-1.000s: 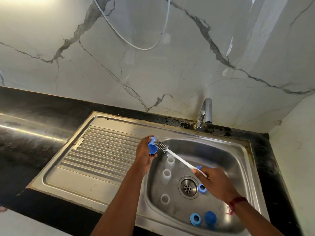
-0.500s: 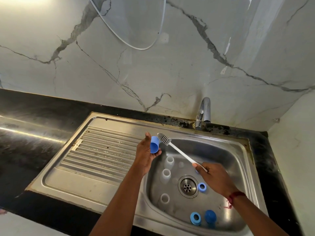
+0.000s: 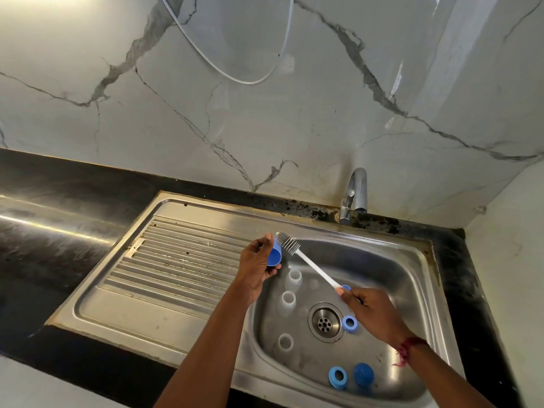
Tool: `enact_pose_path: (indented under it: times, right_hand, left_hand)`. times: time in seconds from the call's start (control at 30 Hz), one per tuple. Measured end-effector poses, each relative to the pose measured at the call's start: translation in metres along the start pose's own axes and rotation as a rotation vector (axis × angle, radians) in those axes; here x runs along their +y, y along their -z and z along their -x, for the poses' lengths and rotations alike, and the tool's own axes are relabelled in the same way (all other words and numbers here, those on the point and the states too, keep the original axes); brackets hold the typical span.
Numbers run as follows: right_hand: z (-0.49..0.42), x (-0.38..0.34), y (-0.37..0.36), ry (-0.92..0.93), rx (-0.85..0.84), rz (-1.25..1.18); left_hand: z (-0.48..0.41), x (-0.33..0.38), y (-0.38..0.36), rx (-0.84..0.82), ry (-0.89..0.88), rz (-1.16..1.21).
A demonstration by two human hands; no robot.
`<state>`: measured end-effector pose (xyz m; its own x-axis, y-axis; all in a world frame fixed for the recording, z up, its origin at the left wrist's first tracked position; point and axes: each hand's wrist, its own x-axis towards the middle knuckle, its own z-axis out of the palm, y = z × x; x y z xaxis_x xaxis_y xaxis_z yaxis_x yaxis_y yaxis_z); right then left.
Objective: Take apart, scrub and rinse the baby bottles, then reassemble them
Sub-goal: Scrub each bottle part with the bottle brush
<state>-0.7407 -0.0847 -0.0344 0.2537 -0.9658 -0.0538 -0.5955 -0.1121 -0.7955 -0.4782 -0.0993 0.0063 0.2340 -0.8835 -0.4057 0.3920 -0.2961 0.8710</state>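
At a steel sink [image 3: 182,290] set in a black counter [image 3: 59,201] below a marble wall [image 3: 294,128], I work over the basin. My left hand [image 3: 256,266], up and to the left of the drain [image 3: 324,320], has thumb and fingers curled round a blue cap [image 3: 275,256]. My right hand [image 3: 374,313], just right of the drain, pinches the end of a white bottle brush [image 3: 309,265]. Its grey bristles sit just beside the cap; I cannot tell if they touch.

The tap [image 3: 354,192] stands behind the drain, at the wall. Three clear bottles [image 3: 288,301] stand upright in a row left of the drain, mouths up. A domed blue lid [image 3: 363,373] and a blue ring [image 3: 338,377] lie side by side in front of the drain. A second ring [image 3: 349,322] lies against the drain's right edge.
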Motion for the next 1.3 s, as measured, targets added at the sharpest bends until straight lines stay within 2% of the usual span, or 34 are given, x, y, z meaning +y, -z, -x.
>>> enact_pose_path:
  times: [0.17, 0.3, 0.4, 0.5, 0.63, 0.8, 0.93, 1.07, 1.17, 1.3]
  right_hand:
    - [-0.001, -0.001, 0.009, -0.034, -0.028, 0.017]
    - [-0.002, -0.005, 0.014, -0.027, -0.040, 0.047]
    - [-0.002, -0.003, 0.017, 0.006, -0.033, 0.066]
    - [0.000, 0.008, 0.021, 0.042, -0.037, 0.084]
    - [0.002, 0.021, 0.024, 0.095, -0.051, 0.123]
    - [0.000, 0.015, 0.027, 0.125, -0.031, 0.172]
    - [-0.006, -0.003, 0.029, 0.125, 0.012, 0.199]
    - [-0.012, -0.006, 0.024, 0.101, 0.052, 0.185]
    - [-0.012, 0.001, 0.023, 0.089, 0.027, 0.185]
    - [-0.010, 0.005, 0.024, 0.067, 0.006, 0.188]
  left_hand:
    - [-0.004, 0.005, 0.015, -0.224, -0.004, 0.027]
    - [-0.005, 0.012, 0.023, -0.244, -0.005, -0.039]
    - [-0.006, 0.013, 0.027, -0.140, -0.134, -0.216]
    - [-0.011, 0.017, 0.032, -0.020, -0.328, -0.509]
    - [-0.018, 0.026, 0.037, 0.005, -0.519, -0.825]
    - [-0.019, 0.033, 0.033, -0.119, -0.587, -0.990]
    - [-0.023, 0.031, 0.029, -0.169, -0.542, -1.090]
    - [-0.024, 0.026, 0.026, -0.117, -0.532, -1.038]
    - [-0.028, 0.026, 0.027, 0.001, -0.540, -0.941]
    - [-0.032, 0.025, 0.028, 0.074, -0.558, -0.913]
